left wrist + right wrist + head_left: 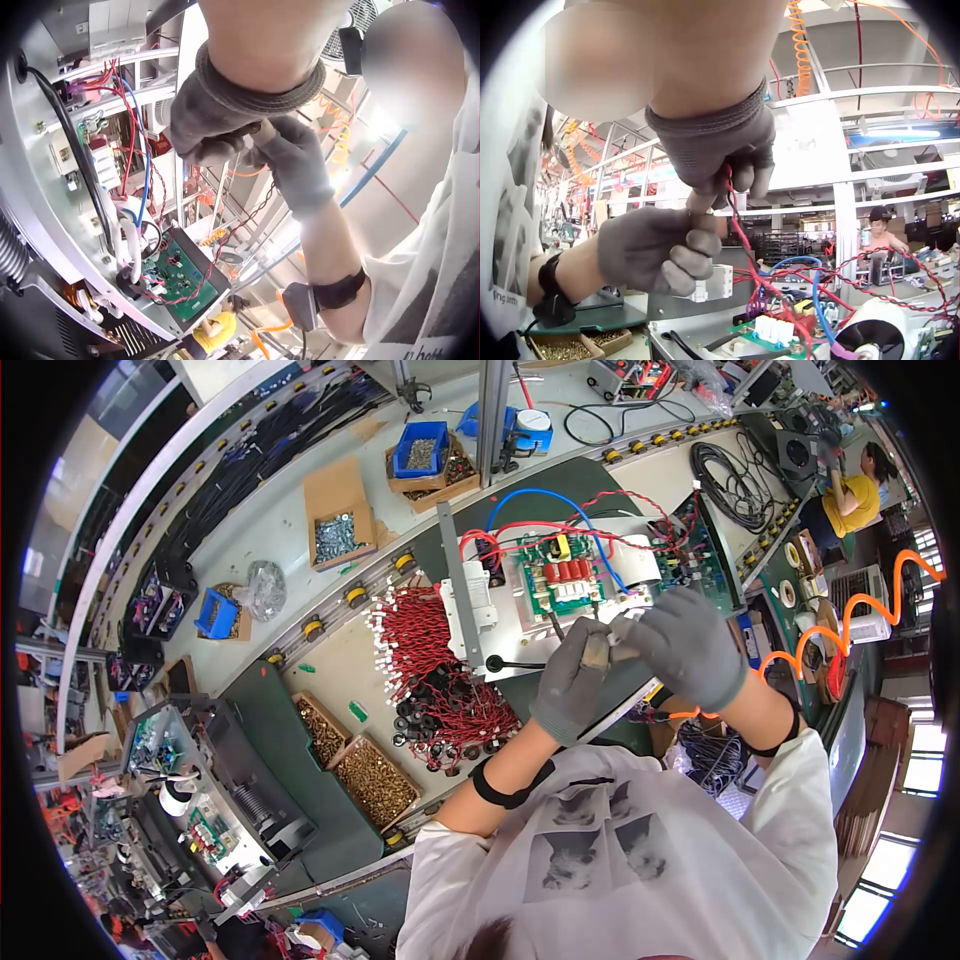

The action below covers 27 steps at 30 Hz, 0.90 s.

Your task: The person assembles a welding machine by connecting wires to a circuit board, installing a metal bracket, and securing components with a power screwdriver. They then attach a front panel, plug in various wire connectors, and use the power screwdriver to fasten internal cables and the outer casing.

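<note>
My gloved right hand (690, 650) grips a twisted red-and-black wire (739, 229), which hangs from its curled fingers toward the chassis. Close against its fingertips is my gloved left hand (656, 251), fingers bent and thumb raised; I cannot tell what lies between its fingertips. Both hands are above the near edge of an open metal chassis (505, 622). Inside it sit a green circuit board (545, 595), a blue cable (540, 492), red wires and a white cylinder (874, 330). In the left wrist view, the wire runs down beside a second green board (184, 277).
Bundled red wires (420, 650) with black rings lie left of the chassis. Boxes of brass parts (375, 780) and a carton of screws (338, 538) are farther left. An orange coiled hose (835, 635) hangs at right. Another person (850, 500) is at the far right.
</note>
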Available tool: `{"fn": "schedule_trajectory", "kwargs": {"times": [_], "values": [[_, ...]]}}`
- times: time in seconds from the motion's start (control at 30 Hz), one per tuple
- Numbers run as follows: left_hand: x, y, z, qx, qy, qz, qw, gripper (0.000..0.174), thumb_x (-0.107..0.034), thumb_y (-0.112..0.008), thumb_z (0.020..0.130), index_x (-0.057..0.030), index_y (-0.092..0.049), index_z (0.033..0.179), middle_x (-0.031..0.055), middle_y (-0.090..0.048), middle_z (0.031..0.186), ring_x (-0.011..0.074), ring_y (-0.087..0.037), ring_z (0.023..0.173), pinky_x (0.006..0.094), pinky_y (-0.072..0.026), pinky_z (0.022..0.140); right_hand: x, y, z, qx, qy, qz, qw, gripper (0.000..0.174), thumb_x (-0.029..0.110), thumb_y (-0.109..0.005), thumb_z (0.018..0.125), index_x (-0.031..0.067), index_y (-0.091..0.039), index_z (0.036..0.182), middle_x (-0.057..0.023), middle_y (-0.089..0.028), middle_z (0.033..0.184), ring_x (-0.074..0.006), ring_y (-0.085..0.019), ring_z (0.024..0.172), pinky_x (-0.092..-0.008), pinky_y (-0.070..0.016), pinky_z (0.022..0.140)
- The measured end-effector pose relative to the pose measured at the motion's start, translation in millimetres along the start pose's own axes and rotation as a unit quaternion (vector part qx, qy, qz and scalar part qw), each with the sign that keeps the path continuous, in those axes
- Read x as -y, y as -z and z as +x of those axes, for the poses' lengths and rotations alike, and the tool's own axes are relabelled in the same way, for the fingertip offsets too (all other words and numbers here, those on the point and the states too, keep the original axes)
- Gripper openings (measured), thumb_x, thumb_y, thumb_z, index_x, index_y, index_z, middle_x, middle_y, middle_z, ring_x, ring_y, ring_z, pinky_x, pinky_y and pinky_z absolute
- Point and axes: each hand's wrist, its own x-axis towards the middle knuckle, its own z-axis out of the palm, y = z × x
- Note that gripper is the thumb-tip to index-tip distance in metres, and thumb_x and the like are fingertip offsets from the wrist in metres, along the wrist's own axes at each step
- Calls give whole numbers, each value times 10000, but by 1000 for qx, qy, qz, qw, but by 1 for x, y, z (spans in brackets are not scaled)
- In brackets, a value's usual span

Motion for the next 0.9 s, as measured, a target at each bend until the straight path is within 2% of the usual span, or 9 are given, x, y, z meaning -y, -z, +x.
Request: {"fn": "schedule_trajectory", "kwargs": {"times": [0.1, 0.17, 0.27, 0.43, 0.5, 0.57, 0.67, 0.8, 0.9], "values": [[-13, 17, 1, -64, -146, 133, 978, 148, -149, -492, 894, -23, -513, 969, 130, -527, 847, 271, -522, 763, 335, -426, 700, -50, -18, 6, 6, -60, -42, 997, 253, 29, -587, 665, 170, -613, 874, -29, -580, 744, -247, -598, 723, -376, -481, 650], [-35, 33, -4, -143, -276, 423, 851, 169, -135, -540, 857, -7, -545, 968, 149, -525, 835, 303, -524, 834, 362, -434, 763, -86, -22, 17, 53, -178, -90, 979, 189, 27, -551, 715, 123, -645, 849, -82, -621, 820, -304, -610, 797, -403, -489, 688], [-36, 37, -8, -152, -218, 460, 847, 201, -150, -584, 819, 0, -552, 948, 150, -547, 852, 351, -534, 857, 413, -436, 802, -140, -52, 19, 219, -327, -140, 908, 138, 111, -575, 741, 134, -690, 815, -98, -656, 908, -289, -633, 847, -388, -504, 738], [-46, 48, -21, -132, -253, 486, 826, 285, -155, -628, 771, -9, -569, 1008, 177, -559, 975, 395, -504, 1021, 478, -390, 904, -178, -86, -1, 286, -323, -142, 891, 172, 163, -578, 732, 114, -711, 829, -123, -664, 882, -319, -636, 804, -396, -515, 740], [-51, 53, -3, -231, -161, 618, 734, 311, -150, -615, 773, -23, -570, 1054, 182, -541, 1078, 422, -465, 1092, 503, -371, 919, -179, -88, -9, 312, -324, -107, 887, 172, 157, -570, 745, 110, -709, 834, -135, -658, 881, -314, -633, 825, -395, -513, 753], [-36, 64, 5, -233, -126, 590, 763, 319, -109, -584, 780, -31, -567, 1089, 187, -514, 1166, 427, -450, 1126, 527, -347, 934, -176, -90, -10, 300, -322, -118, 890, 170, 149, -562, 765, 116, -710, 842, -134, -652, 899, -304, -630, 855, -395, -512, 764], [-26, 65, 3, -232, -89, 554, 795, 361, 8, -494, 783, -72, -577, 1125, 105, -488, 1242, 320, -454, 1207, 572, -80, 1069, -171, -94, -5, 305, -360, -142, 870, 148, 128, -571, 758, 80, -693, 824, -102, -635, 928, -273, -600, 914, -379, -484, 809], [-25, 68, 4, -230, -100, 548, 798, 345, 10, -500, 782, -66, -590, 1106, 110, -496, 1238, 321, -471, 1192, 584, -89, 1061, -173, -96, -4, 318, -358, -156, 864, 154, 124, -569, 755, 92, -697, 833, -91, -636, 937, -265, -595, 935, -371, -483, 816], [-28, 69, 5, -212, -122, 570, 785, 384, 64, -490, 714, -4, -576, 1082, 219, -478, 1234, 397, -460, 1154, 491, -338, 943, -180, -98, -10, 347, -322, -158, 867, 149, 171, -586, 794, 98, -692, 870, -74, -634, 968, -251, -614, 938, -362, -506, 785]]}}
